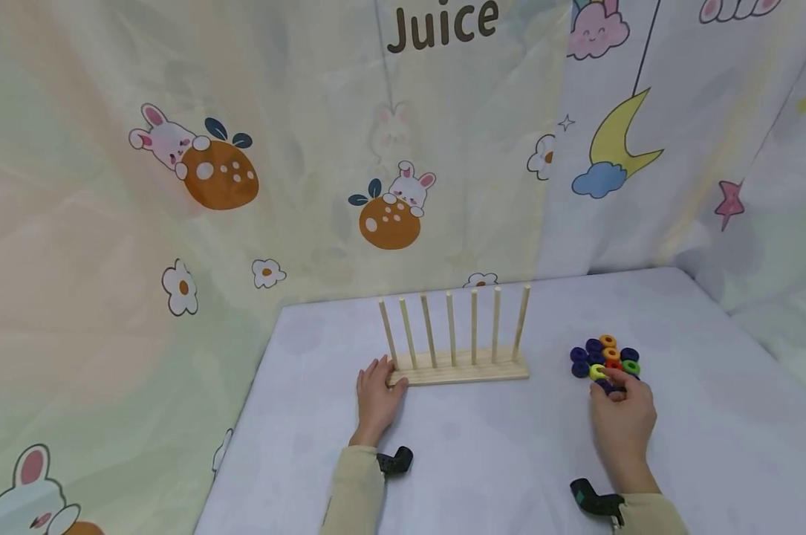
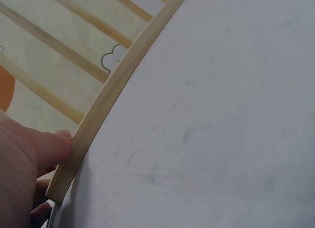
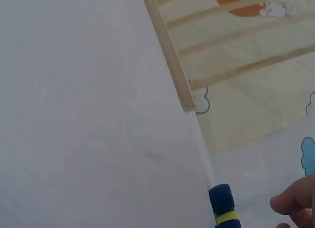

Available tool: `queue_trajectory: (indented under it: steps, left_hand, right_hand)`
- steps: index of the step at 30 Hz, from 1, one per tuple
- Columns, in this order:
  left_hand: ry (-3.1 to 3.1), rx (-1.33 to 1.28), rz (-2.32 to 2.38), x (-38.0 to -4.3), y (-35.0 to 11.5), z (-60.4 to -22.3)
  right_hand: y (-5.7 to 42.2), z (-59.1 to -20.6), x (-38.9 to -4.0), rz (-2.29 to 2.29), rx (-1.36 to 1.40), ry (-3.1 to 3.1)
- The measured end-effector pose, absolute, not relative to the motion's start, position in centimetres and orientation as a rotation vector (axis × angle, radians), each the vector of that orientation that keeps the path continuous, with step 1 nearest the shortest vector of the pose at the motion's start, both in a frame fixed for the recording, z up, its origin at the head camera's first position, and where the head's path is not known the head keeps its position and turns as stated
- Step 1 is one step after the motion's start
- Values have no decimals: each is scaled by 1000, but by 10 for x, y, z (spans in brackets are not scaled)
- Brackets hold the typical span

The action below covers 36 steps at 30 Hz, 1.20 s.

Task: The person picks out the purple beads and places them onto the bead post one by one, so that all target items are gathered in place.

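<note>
A wooden rack (image 1: 466, 374) stands on the table with several upright pegs along its base, all of them bare. My left hand (image 1: 379, 401) grips the left end of that base; its thumb (image 2: 58, 146) presses the front edge in the left wrist view. Over at the right, my right hand (image 1: 625, 427) reaches over a cluster of small rings, thumb and forefinger curved and apart. Closest to its fingertips are a yellow-green ring (image 1: 597, 371) and a red ring (image 1: 613, 365). In the right wrist view, a dark blue ring (image 3: 222, 198) lies a little away from the fingers.
More rings lie in the cluster: dark blue ones (image 1: 579, 355), orange ones (image 1: 608, 341) and a green one (image 1: 631, 367). A white cloth (image 1: 483, 461) covers the table. Printed curtains (image 1: 309, 223) hang behind and at the sides. Black wrist cameras (image 1: 394, 461) sit at both cuffs.
</note>
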<state>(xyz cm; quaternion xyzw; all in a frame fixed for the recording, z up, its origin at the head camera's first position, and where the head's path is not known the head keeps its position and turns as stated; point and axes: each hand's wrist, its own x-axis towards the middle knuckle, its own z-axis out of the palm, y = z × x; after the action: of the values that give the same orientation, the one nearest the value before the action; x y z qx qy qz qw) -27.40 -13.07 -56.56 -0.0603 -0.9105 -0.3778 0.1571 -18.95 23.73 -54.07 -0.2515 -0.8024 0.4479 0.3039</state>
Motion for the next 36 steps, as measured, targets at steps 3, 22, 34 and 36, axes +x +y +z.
queue_trajectory:
  steps: [3, 22, 34, 36]
  left_hand:
    - [-2602, -182, -1084, -275, -130, -564]
    - [-2591, -178, -1102, -272, -131, -563]
    - [-2594, -177, -1091, -273, -130, -563]
    - [-2602, -170, -1085, -274, -130, -564]
  right_hand:
    - [245, -539, -189, 1174, -697, -2162]
    - [271, -543, -183, 1102, -805, -2364]
    - [272, -546, -183, 1039, -776, -2447]
    - [270, -545, -182, 1028, -767, -2460]
